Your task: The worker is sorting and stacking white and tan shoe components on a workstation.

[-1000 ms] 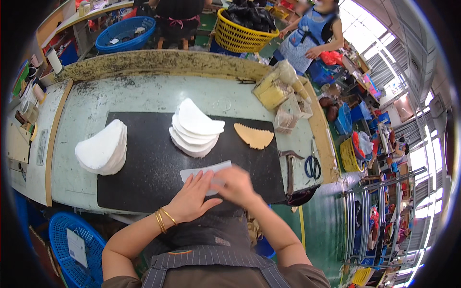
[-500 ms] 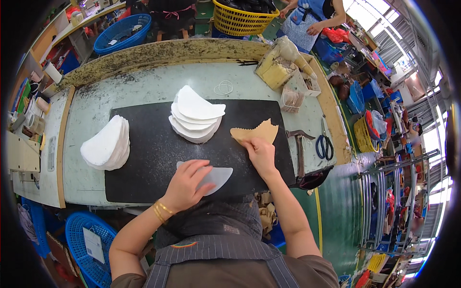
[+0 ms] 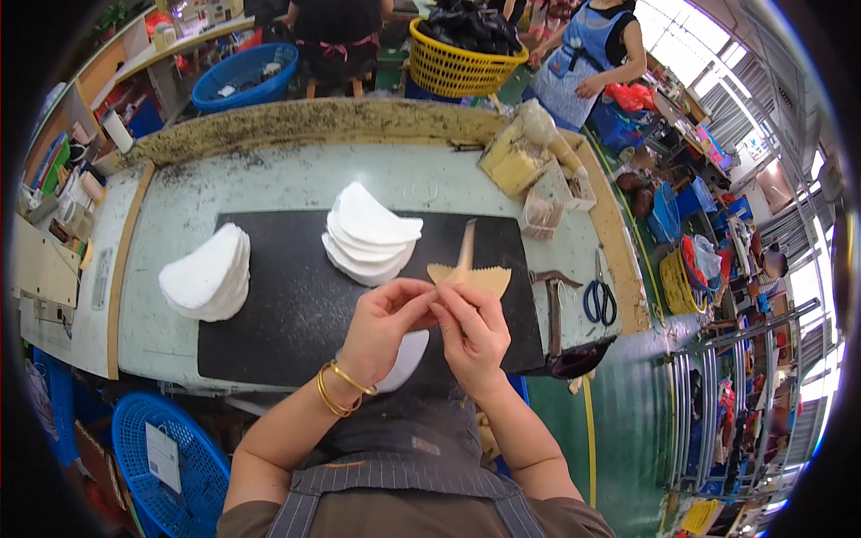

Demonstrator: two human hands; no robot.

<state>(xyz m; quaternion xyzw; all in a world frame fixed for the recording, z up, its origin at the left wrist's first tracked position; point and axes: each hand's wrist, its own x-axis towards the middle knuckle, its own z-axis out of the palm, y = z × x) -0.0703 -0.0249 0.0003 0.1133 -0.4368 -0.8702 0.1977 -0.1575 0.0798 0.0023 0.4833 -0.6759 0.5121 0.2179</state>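
Observation:
A tan piece of thin sheet material (image 3: 485, 279) with zigzag edges is held up over the black mat (image 3: 278, 332), folded so that a narrow strip stands up from its middle. My right hand (image 3: 473, 341) pinches its near side. My left hand (image 3: 387, 316) is closed too, its fingertips meeting the right ones at the piece's near end; what lies between the fingertips is hidden. Below my left hand a pale curved piece (image 3: 405, 360) lies at the mat's near edge, partly covered. Beyond my hands stands a fanned stack of white curved pieces (image 3: 369, 220), with another white stack (image 3: 208, 273) at the left.
Right of the mat lie a hammer (image 3: 554, 309) and scissors with dark blue handles (image 3: 599, 303). A yellowish block (image 3: 513, 161) and a small box (image 3: 543, 213) stand at the back right. A wooden border (image 3: 314, 121) runs along the far side. A co-worker (image 3: 587, 67) stands beyond.
My left hand has left the pale curved piece and moved up and right to join the right hand. The tan piece has been turned and folded, and drawn slightly nearer.

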